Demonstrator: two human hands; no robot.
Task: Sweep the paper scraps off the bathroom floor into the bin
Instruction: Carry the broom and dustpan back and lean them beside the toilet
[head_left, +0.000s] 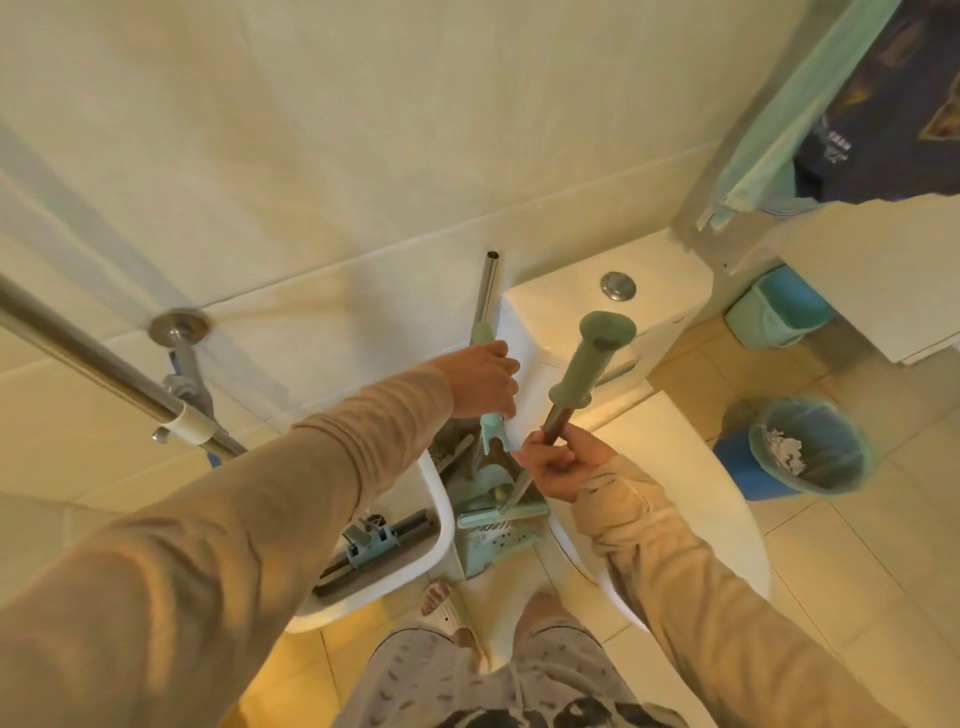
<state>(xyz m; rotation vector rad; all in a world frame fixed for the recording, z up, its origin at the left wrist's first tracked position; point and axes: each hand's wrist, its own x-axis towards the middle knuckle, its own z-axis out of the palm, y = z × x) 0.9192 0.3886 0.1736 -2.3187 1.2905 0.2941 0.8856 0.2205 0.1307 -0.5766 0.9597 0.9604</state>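
My left hand (483, 382) grips the green-and-metal handle of the dustpan (496, 540), which stands upright on the floor between a white basin and the toilet. My right hand (558, 462) holds the metal shaft of the broom (587, 364) just below its green grip; the broom head sits down in the dustpan. A blue bin (810, 447) lined with a green bag stands on the floor at the right, and white paper scraps (782, 449) lie inside it.
A white toilet (675, 452) with its cistern (571, 312) is right of the dustpan. A white basin (415, 571) holding a squeegee sits to the left. A steel rail (104, 364) crosses at left. A smaller green bin (774, 317) stands far right, with towels hanging above it.
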